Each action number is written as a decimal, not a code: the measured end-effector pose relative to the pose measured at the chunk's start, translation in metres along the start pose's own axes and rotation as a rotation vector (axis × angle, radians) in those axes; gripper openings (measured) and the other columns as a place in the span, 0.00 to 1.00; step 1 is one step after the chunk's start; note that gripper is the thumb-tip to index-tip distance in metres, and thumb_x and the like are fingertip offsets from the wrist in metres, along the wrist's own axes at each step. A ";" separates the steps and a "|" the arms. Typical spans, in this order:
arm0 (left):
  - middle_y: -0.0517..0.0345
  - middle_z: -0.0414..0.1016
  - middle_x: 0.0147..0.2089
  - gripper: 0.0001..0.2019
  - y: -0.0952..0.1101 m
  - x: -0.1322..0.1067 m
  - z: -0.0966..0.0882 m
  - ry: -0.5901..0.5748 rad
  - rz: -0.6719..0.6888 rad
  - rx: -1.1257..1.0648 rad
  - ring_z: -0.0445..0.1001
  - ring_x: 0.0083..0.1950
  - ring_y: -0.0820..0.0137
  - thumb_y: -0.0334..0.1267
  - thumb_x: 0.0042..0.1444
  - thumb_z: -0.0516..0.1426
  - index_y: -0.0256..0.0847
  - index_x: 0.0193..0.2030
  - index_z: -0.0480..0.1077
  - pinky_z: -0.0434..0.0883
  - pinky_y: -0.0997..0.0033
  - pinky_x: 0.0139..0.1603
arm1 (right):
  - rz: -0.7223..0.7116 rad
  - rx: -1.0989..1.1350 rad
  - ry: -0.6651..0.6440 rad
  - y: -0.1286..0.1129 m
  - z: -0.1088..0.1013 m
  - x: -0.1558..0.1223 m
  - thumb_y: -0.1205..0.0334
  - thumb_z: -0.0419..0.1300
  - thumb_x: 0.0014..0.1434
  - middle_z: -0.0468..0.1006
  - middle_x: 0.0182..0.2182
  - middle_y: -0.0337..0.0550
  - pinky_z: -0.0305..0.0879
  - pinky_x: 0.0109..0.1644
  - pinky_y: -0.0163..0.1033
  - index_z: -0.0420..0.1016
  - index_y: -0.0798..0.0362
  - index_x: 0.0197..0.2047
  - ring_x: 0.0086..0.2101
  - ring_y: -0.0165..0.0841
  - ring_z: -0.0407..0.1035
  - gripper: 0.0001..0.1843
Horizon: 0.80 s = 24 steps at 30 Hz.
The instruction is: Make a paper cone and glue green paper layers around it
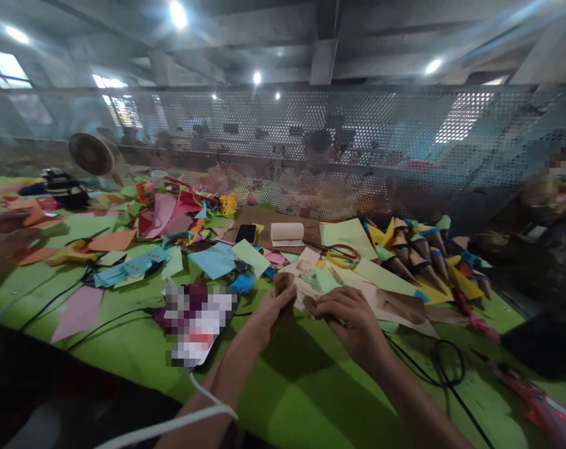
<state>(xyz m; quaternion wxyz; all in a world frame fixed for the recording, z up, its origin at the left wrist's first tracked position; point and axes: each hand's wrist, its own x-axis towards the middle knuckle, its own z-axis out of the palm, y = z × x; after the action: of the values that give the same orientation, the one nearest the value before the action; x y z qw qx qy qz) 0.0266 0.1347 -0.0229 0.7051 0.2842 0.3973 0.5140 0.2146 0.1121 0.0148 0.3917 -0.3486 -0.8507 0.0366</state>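
Observation:
Over the green tabletop (306,399), my left hand (276,305) and my right hand (351,315) are close together. Both have their fingers closed on a crumpled cream piece (305,294) that looks like paper; its exact shape is partly hidden by the fingers. Just beyond it lie pale green scraps (327,280) and a large tan paper sheet (395,308). Scissors (343,255) with red and yellow handles rest behind my right hand. A blue piece (242,284) lies to the left of my left hand.
A phone (206,330) on a white cable stands at left. Farther back are a dark phone (245,234), a tan roll (287,232), paper heaps (164,215) and several brown cones (418,252). A black cable (418,371) loops at right. Another person's hand (7,227) is at far left.

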 end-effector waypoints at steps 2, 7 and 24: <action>0.55 0.80 0.31 0.27 0.001 0.001 -0.001 -0.006 0.027 -0.008 0.77 0.31 0.69 0.43 0.33 0.74 0.34 0.41 0.77 0.72 0.73 0.34 | -0.028 -0.005 -0.024 -0.002 0.001 0.000 0.72 0.58 0.58 0.84 0.34 0.37 0.62 0.45 0.44 0.78 0.45 0.32 0.39 0.37 0.72 0.12; 0.54 0.81 0.31 0.22 0.003 0.002 -0.001 0.094 0.108 -0.045 0.78 0.31 0.67 0.33 0.30 0.72 0.34 0.37 0.77 0.74 0.72 0.34 | 0.096 0.063 -0.002 0.000 0.003 0.001 0.70 0.59 0.55 0.82 0.32 0.39 0.63 0.43 0.43 0.78 0.47 0.35 0.37 0.38 0.72 0.09; 0.56 0.80 0.29 0.23 0.003 -0.002 0.003 -0.069 0.131 0.123 0.75 0.30 0.71 0.47 0.33 0.73 0.35 0.36 0.78 0.69 0.76 0.32 | 0.730 0.631 0.216 0.019 0.014 -0.003 0.50 0.70 0.45 0.72 0.25 0.36 0.61 0.29 0.35 0.69 0.51 0.29 0.25 0.31 0.64 0.18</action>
<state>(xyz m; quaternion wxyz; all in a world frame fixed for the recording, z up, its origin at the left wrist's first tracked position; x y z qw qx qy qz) 0.0272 0.1334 -0.0187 0.6645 0.3697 0.3843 0.5236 0.2165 0.1277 -0.0031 0.5258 -0.4901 -0.5748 0.3911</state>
